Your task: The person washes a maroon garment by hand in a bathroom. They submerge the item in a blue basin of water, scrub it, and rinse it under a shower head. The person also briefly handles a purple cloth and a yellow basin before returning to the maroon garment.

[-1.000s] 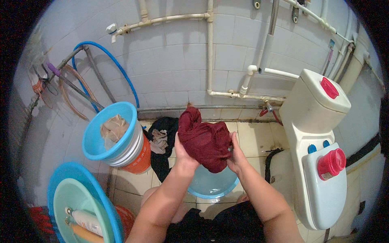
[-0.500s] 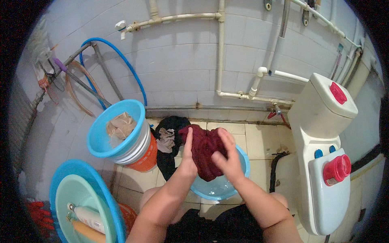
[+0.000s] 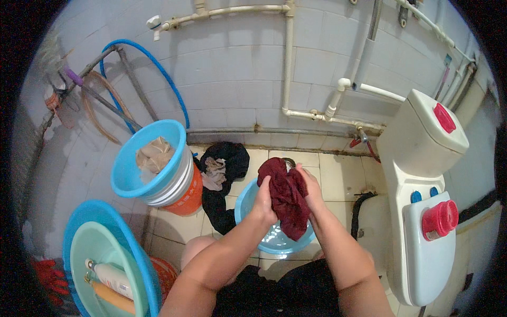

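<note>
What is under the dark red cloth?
Below the dark red cloth is a light blue basin with glints inside. The cloth hides part of its interior, so anything there can't be seen.

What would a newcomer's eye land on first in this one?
Probably the bunched maroon cloth near the middle, held between the left hand and right hand above a light-blue floor basin. Next, the bright red tub on the white toilet lid at the right. Then the orange-and-white bucket at the left, topped by a blue basin holding a tan cloth.
</note>
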Motion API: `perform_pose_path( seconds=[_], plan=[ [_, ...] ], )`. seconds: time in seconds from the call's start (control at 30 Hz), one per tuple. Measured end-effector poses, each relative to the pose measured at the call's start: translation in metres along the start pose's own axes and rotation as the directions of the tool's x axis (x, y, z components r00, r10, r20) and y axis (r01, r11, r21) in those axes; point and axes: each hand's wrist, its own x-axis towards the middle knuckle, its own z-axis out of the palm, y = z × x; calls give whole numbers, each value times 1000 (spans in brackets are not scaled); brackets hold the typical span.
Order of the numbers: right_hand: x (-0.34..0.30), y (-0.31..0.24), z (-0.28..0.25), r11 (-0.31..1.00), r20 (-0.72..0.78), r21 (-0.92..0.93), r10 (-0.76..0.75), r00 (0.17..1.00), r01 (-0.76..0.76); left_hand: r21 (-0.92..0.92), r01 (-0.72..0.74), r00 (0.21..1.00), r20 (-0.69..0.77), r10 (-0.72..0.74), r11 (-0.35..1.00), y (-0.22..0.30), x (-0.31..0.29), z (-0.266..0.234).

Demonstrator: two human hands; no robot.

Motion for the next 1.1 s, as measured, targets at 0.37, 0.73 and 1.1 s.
perform_pose_path(
  seconds=[0.37,0.73,1.1],
  plan=[
    [-41,-5,28,590,279,-633,-430,858,502,-21,-219,966,135,220,975,39,-2,12],
    [-32,4,40,682,172,-556,-465,868,475,-23,-222,971,-99,219,975,7,-5,2],
    [-9,-39,-8,873,92,462,126,988,-154,958,-199,936,249,249,-208,68,3,-18]
  ],
)
